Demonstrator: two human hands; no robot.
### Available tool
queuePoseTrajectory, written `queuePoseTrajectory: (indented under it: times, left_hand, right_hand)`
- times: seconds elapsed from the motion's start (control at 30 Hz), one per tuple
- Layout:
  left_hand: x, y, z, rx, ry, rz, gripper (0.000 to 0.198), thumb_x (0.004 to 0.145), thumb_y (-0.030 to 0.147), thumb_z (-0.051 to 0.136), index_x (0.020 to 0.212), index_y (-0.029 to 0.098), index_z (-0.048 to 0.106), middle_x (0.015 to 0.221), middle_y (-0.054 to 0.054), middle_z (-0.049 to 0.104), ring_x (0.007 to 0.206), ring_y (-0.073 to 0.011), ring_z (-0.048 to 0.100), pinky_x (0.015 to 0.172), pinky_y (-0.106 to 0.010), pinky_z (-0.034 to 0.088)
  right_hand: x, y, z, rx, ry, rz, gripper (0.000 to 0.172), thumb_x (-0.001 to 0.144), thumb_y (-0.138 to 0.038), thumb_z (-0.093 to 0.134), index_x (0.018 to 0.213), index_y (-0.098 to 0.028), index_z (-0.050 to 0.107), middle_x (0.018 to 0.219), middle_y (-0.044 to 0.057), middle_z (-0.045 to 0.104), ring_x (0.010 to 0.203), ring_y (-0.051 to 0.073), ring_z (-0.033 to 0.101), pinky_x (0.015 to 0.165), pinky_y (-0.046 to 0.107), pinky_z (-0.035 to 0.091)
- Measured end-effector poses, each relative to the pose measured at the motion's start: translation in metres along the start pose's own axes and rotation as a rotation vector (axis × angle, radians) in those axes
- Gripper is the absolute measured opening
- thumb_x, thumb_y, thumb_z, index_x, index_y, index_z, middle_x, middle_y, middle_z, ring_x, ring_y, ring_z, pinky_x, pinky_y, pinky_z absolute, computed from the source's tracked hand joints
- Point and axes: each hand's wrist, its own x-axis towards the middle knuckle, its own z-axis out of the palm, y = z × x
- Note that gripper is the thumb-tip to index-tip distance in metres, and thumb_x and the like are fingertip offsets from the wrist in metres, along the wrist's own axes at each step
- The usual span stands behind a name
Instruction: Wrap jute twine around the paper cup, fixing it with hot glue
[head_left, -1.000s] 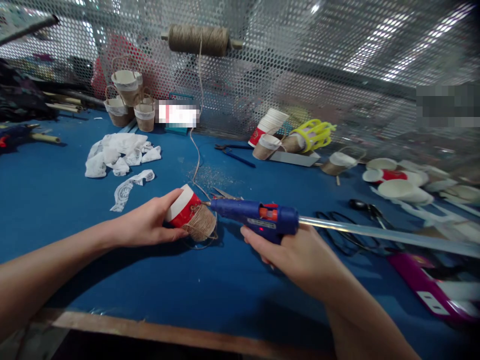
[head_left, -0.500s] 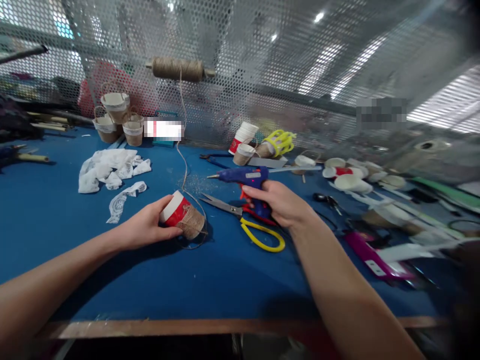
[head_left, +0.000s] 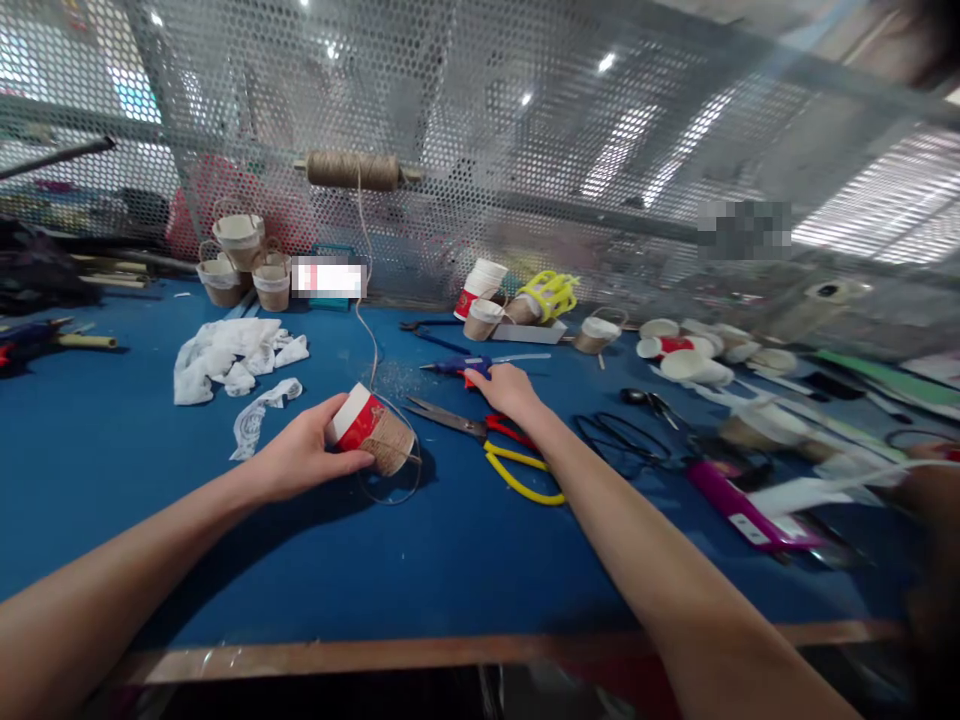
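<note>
My left hand (head_left: 304,455) is wrapped round a red and white paper cup (head_left: 358,420) that lies tilted on its side, its lower part wound with brown twine. A strand of twine (head_left: 367,325) runs from the cup up to a twine spool (head_left: 352,171). In my right hand (head_left: 512,390) is a blue glue gun (head_left: 454,366), low over the table, nozzle towards the left, a glue stick protruding behind; the palm hides its handle. Scissors with red and yellow handles (head_left: 517,472) lie spread between my hands, partly under my right forearm.
White lace strips (head_left: 225,350) lie at the left, with small twine-wrapped buckets (head_left: 274,285) behind. Stacked cups (head_left: 480,285) and pliers (head_left: 435,335) are at the back. Rightward are a black cable (head_left: 622,440), a purple box (head_left: 739,505) and loose cups (head_left: 694,368). Perforated metal closes the back.
My right hand has moved away from me and lowered the glue gun towards the table behind the scissors. My left hand keeps hold of the cup. The view has tilted up slightly.
</note>
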Motion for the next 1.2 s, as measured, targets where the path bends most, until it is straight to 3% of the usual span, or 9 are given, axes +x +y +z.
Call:
queuePoseTrajectory:
  times: [0.13, 0.2, 0.3, 0.37, 0.43, 0.53, 0.77, 0.93, 1.2]
  left_hand:
    - [-0.001, 0.003, -0.003, 0.061, 0.026, 0.029, 0.045, 0.067, 0.028, 0.064, 0.105, 0.013, 0.046, 0.098, -0.008, 0.065, 0.085, -0.0210, 0.061, 0.078, -0.033, 0.048]
    - [-0.002, 0.004, -0.005, 0.110, 0.050, 0.058, 0.044, 0.068, 0.029, 0.064, 0.105, 0.013, 0.046, 0.096, -0.007, 0.064, 0.085, -0.0201, 0.060, 0.078, -0.033, 0.047]
    - [-0.003, 0.007, -0.008, 0.139, 0.070, 0.074, 0.041, 0.069, 0.029, 0.063, 0.103, 0.013, 0.047, 0.092, -0.004, 0.064, 0.082, -0.0180, 0.059, 0.076, -0.031, 0.048]
    - [-0.004, 0.008, -0.009, 0.141, 0.076, 0.073, 0.039, 0.069, 0.029, 0.063, 0.102, 0.014, 0.047, 0.090, -0.004, 0.064, 0.080, -0.0170, 0.059, 0.073, -0.029, 0.048]
    - [-0.004, 0.010, -0.009, 0.160, 0.086, 0.079, 0.039, 0.069, 0.028, 0.063, 0.102, 0.014, 0.048, 0.091, -0.004, 0.064, 0.080, -0.0166, 0.060, 0.073, -0.028, 0.048]
    - [-0.005, 0.012, -0.009, 0.208, 0.063, 0.083, 0.036, 0.070, 0.027, 0.063, 0.101, 0.015, 0.048, 0.092, -0.004, 0.064, 0.079, -0.0163, 0.060, 0.071, -0.026, 0.047]
    - [-0.010, 0.018, -0.006, 0.292, -0.082, 0.060, 0.029, 0.072, 0.026, 0.061, 0.097, 0.014, 0.051, 0.082, -0.001, 0.064, 0.069, -0.0140, 0.059, 0.061, -0.021, 0.045]
    - [-0.014, 0.024, -0.002, 0.302, -0.166, 0.041, 0.027, 0.072, 0.026, 0.061, 0.095, 0.014, 0.053, 0.073, 0.001, 0.064, 0.060, -0.0115, 0.056, 0.054, -0.019, 0.043]
    - [-0.017, 0.023, 0.000, 0.231, -0.225, 0.030, 0.026, 0.072, 0.025, 0.062, 0.094, 0.015, 0.056, 0.081, -0.001, 0.068, 0.069, -0.0151, 0.060, 0.062, -0.022, 0.046]
  right_hand:
    - [-0.042, -0.017, -0.004, 0.044, -0.041, -0.161, 0.027, 0.086, -0.034, 0.047, 0.096, -0.012, 0.059, 0.105, 0.015, 0.059, 0.094, 0.021, 0.056, 0.079, 0.032, 0.044]
    - [-0.070, -0.026, -0.004, 0.113, -0.178, -0.261, 0.037, 0.087, -0.046, 0.039, 0.093, -0.017, 0.060, 0.093, 0.008, 0.064, 0.074, 0.015, 0.060, 0.064, 0.026, 0.047]
    - [-0.104, -0.033, 0.002, 0.366, -0.568, -0.370, 0.046, 0.085, -0.054, 0.036, 0.104, -0.015, 0.052, 0.065, 0.002, 0.061, 0.044, 0.008, 0.050, 0.044, 0.022, 0.041]
    - [-0.116, -0.035, 0.006, 0.478, -0.670, -0.348, 0.043, 0.082, -0.050, 0.045, 0.103, -0.013, 0.048, 0.060, 0.000, 0.058, 0.042, 0.007, 0.046, 0.040, 0.020, 0.038]
    - [-0.120, -0.034, 0.007, 0.490, -0.641, -0.317, 0.033, 0.078, -0.044, 0.053, 0.092, -0.014, 0.050, 0.060, -0.001, 0.056, 0.044, 0.007, 0.046, 0.040, 0.020, 0.037]
    - [-0.119, -0.032, 0.003, 0.426, -0.499, -0.370, 0.023, 0.075, -0.038, 0.059, 0.076, -0.015, 0.055, 0.058, -0.003, 0.051, 0.049, 0.006, 0.044, 0.044, 0.019, 0.036]
    - [-0.129, -0.031, -0.004, 0.378, -0.239, -0.536, 0.017, 0.078, -0.033, 0.055, 0.073, -0.017, 0.059, 0.064, -0.001, 0.053, 0.058, 0.009, 0.044, 0.053, 0.022, 0.037]
    - [-0.131, -0.031, -0.003, 0.355, -0.197, -0.575, 0.016, 0.079, -0.031, 0.054, 0.071, -0.018, 0.058, 0.066, 0.000, 0.055, 0.059, 0.010, 0.046, 0.054, 0.023, 0.037]
    - [-0.133, -0.031, -0.002, 0.390, -0.222, -0.540, 0.016, 0.079, -0.030, 0.054, 0.069, -0.018, 0.057, 0.057, -0.003, 0.048, 0.052, 0.008, 0.039, 0.048, 0.022, 0.034]
